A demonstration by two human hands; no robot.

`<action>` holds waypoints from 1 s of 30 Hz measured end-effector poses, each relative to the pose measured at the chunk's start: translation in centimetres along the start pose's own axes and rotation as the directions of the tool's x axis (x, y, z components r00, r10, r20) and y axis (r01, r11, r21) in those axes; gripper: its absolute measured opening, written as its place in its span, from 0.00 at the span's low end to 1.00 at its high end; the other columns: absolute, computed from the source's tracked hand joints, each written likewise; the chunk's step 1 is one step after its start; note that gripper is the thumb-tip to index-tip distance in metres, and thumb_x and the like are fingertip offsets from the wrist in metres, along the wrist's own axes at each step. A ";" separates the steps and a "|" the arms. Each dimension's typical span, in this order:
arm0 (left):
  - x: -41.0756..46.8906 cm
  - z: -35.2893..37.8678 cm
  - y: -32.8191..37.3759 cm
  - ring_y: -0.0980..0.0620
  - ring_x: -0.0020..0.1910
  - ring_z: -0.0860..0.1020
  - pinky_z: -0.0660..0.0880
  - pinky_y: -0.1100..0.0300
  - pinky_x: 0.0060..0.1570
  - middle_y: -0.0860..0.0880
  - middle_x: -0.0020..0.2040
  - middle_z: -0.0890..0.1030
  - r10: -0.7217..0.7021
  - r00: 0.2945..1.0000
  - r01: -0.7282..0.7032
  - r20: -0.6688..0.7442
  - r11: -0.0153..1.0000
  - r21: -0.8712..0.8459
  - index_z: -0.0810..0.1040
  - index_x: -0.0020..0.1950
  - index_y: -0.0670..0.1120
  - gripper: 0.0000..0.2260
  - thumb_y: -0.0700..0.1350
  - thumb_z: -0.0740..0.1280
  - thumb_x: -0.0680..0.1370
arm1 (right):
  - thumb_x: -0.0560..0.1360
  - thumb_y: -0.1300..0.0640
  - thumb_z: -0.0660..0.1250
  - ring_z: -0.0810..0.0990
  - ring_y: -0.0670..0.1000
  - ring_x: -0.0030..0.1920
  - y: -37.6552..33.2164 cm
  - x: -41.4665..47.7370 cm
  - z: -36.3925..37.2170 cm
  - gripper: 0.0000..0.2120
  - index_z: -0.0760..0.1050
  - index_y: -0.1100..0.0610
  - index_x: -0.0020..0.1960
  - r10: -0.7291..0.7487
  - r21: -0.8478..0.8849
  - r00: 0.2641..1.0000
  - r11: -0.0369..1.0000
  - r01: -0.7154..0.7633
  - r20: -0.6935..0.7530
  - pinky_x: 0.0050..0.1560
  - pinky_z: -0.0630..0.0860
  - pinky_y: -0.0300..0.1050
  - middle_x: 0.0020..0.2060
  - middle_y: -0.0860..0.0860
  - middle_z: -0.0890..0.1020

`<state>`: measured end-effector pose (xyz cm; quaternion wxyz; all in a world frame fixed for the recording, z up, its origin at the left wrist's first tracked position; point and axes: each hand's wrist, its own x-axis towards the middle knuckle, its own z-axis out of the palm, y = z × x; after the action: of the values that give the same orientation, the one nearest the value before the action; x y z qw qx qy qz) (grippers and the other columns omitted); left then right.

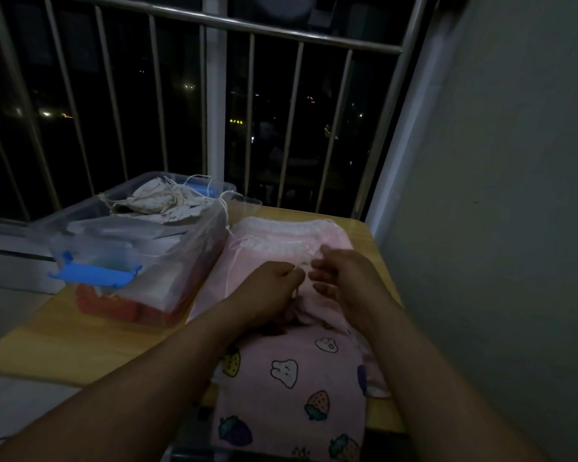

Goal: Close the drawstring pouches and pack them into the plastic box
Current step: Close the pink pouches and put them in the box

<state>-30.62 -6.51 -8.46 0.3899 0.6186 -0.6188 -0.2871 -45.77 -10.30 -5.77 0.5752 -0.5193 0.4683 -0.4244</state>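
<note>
A pink pouch printed with rabbits and strawberries lies on the small wooden table in front of me. Its gathered mouth is between my hands. My left hand has its fingers curled and pinches the pale drawstring at the mouth. My right hand is just right of it, fingers curled at the same cord. Further back lies a plain pink pouch with a frilled top. The clear plastic box with a blue latch stands at the left, holding pale pouches with loose cords.
A metal railing runs behind the table, with darkness beyond. A grey wall stands close on the right. A red item shows through the box's lower wall. The table's right edge is close to the wall.
</note>
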 end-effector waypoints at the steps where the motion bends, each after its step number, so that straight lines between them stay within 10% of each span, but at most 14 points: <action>1: 0.1 0.0 -0.1 0.51 0.32 0.73 0.72 0.56 0.35 0.41 0.37 0.77 -0.029 1.000 0.029 -0.001 0.999 -0.045 0.76 0.41 0.41 0.15 0.47 0.60 0.84 | 0.82 0.54 0.66 0.82 0.58 0.47 0.3 -0.1 0.0 0.10 0.81 0.60 0.51 0.016 -0.109 1.000 0.994 -0.015 0.011 0.53 0.79 0.56 0.44 0.57 0.85; 8: 0.0 -0.2 0.3 0.50 0.32 0.69 0.67 0.53 0.36 0.44 0.33 0.72 -0.071 0.997 0.068 -0.015 0.984 -0.164 0.73 0.39 0.44 0.15 0.48 0.61 0.84 | 0.79 0.60 0.69 0.84 0.49 0.41 1.4 -1.2 -0.3 0.07 0.85 0.62 0.49 -0.043 -0.394 0.966 0.907 0.146 0.256 0.43 0.79 0.40 0.43 0.59 0.87; 13: -0.4 0.0 0.6 0.57 0.27 0.73 0.71 0.64 0.30 0.49 0.32 0.75 -0.095 0.992 0.070 -0.082 0.961 -0.267 0.73 0.39 0.47 0.18 0.53 0.59 0.86 | 0.78 0.62 0.70 0.86 0.58 0.47 2.1 -1.0 -0.1 0.07 0.84 0.66 0.51 0.015 -0.125 0.987 0.992 0.006 0.163 0.52 0.84 0.49 0.45 0.63 0.87; 18: -0.6 -0.9 1.0 0.49 0.31 0.68 0.71 0.49 0.33 0.48 0.32 0.69 -0.148 0.985 0.102 -0.093 0.919 -0.382 0.68 0.35 0.48 0.12 0.48 0.58 0.78 | 0.79 0.62 0.70 0.82 0.69 0.59 2.7 -0.7 0.6 0.10 0.82 0.69 0.55 0.163 0.237 0.967 0.949 -0.207 0.194 0.66 0.77 0.65 0.55 0.71 0.83; 23: 0.0 -2.3 1.0 0.48 0.33 0.75 0.72 0.55 0.35 0.46 0.34 0.77 -0.182 0.980 0.082 -0.080 0.735 -0.673 0.78 0.51 0.40 0.15 0.47 0.55 0.86 | 0.76 0.61 0.72 0.85 0.49 0.43 1.6 -1.2 0.2 0.07 0.87 0.59 0.41 0.008 -0.331 0.978 0.942 0.062 0.207 0.48 0.81 0.42 0.40 0.54 0.88; 30: 0.8 -2.5 1.8 0.45 0.57 0.85 0.80 0.52 0.59 0.41 0.56 0.86 -0.053 0.998 0.062 0.036 0.689 -0.722 0.77 0.66 0.41 0.18 0.49 0.53 0.88 | 0.79 0.57 0.70 0.85 0.47 0.49 1.4 -2.0 1.0 0.09 0.88 0.57 0.45 -0.104 -0.472 0.932 0.839 0.270 0.348 0.56 0.78 0.45 0.43 0.48 0.88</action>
<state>-29.44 -6.83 -5.53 0.5887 0.4328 -0.4389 -0.5229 -45.15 -8.00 -6.92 0.4373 -0.7568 0.4150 -0.2527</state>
